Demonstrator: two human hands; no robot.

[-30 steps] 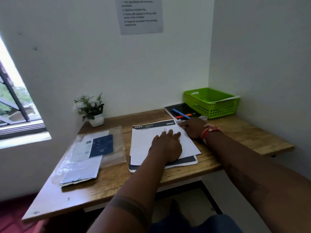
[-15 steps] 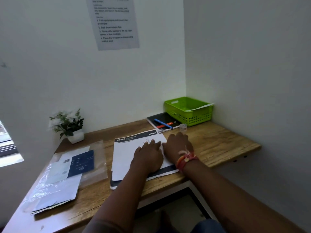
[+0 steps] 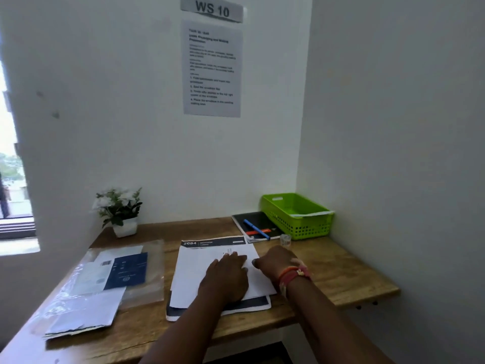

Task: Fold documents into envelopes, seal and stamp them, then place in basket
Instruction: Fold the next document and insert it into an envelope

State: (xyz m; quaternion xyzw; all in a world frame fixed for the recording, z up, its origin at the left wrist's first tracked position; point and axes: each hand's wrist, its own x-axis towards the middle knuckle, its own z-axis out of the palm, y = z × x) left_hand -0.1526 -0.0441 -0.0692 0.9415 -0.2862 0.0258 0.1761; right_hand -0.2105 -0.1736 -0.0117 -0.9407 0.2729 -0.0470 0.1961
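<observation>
While your left hand (image 3: 227, 274) lies palm down with fingers straight on the white sheet of paper (image 3: 199, 269), your right hand (image 3: 275, 261) rests at the sheet's right edge with fingers curled; whether it pinches the paper you cannot tell. Both forearms reach in from the lower edge. That sheet tops a stack at the middle of the wooden desk (image 3: 341, 274), its long axis running away from you, leaning slightly right. Farther back right stands the green plastic basket (image 3: 299, 219), a white slip across its rim. Left lie clear plastic sleeves (image 3: 147, 282) over blurred papers; the wall notice (image 3: 212, 69) is mostly illegible.
</observation>
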